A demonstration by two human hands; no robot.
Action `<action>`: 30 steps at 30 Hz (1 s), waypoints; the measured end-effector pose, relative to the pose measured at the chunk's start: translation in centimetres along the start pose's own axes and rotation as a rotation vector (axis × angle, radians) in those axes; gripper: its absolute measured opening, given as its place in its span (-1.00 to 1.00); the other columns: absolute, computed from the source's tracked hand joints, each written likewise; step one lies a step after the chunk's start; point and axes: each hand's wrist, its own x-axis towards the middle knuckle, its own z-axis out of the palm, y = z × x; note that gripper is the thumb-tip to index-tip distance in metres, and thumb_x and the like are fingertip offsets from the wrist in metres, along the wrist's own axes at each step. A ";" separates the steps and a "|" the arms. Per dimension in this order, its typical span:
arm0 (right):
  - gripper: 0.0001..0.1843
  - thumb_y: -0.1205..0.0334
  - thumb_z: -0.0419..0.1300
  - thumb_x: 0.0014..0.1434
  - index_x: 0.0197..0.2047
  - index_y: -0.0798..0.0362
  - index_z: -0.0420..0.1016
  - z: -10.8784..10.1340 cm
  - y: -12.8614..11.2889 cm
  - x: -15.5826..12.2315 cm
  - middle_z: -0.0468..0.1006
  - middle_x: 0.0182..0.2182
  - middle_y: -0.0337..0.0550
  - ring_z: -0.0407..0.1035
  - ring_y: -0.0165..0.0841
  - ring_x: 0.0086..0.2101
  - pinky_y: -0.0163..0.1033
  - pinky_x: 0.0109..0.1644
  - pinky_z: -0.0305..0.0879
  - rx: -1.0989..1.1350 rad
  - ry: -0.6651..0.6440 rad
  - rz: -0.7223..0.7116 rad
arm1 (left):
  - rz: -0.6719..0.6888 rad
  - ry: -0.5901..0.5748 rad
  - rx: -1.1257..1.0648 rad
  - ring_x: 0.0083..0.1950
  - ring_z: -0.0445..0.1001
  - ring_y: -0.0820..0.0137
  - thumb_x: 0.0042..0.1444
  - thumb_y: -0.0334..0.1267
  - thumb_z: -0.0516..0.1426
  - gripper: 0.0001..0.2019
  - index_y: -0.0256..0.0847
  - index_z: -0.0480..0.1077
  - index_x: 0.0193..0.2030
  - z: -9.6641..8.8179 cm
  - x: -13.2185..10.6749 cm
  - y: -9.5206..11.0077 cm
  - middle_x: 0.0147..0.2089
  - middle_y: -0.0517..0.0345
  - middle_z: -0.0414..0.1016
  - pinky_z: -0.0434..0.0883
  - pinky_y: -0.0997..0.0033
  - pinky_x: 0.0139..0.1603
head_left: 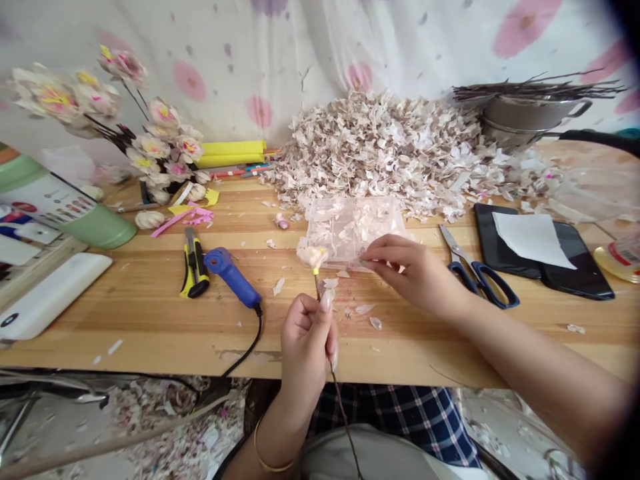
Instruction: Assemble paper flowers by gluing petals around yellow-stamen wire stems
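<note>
My left hand is closed around a thin brown twig, which runs down past the table edge. At the twig's top sits a pale flower with yellow at its base; a loose whitish petal shows by my thumb. At the near right edge of a clear plastic tray, my right hand has thumb and forefinger pinched together. What lies between those fingertips, if anything, is too small to tell. Pale petals lie in the tray and on the wood near both hands.
Behind the tray rises a big heap of dried petals. Scissors and a black phone-like case lie right. A blue corded tool, a utility knife and finished flowers are left. Pots stand at back right.
</note>
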 end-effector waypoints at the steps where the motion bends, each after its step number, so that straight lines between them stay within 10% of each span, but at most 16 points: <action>1: -0.83 0.34 0.16 0.28 -0.18 0.08 0.61 -0.6 0.1 0.1 0.58 -0.24 -0.05 0.47 -0.34 -0.29 -0.21 -0.23 0.43 0.024 0.017 -0.005 | -0.022 -0.021 0.022 -0.80 0.05 0.67 0.11 -0.01 0.28 -0.58 -0.18 0.17 -0.48 0.1 0.1 0.0 -0.79 0.45 0.21 0.02 0.74 -0.78; 30: -0.74 0.41 0.04 0.34 -0.11 0.02 0.56 -1.0 -0.9 -0.3 0.56 -0.22 -0.06 0.46 -0.33 -0.18 -0.16 -0.11 0.46 -0.046 0.103 -0.374 | -0.028 -0.092 0.284 -0.77 0.12 0.62 0.13 0.08 0.23 -0.58 -0.17 0.19 -0.46 1.2 -0.2 -0.2 -0.76 0.41 0.25 0.08 0.67 -0.74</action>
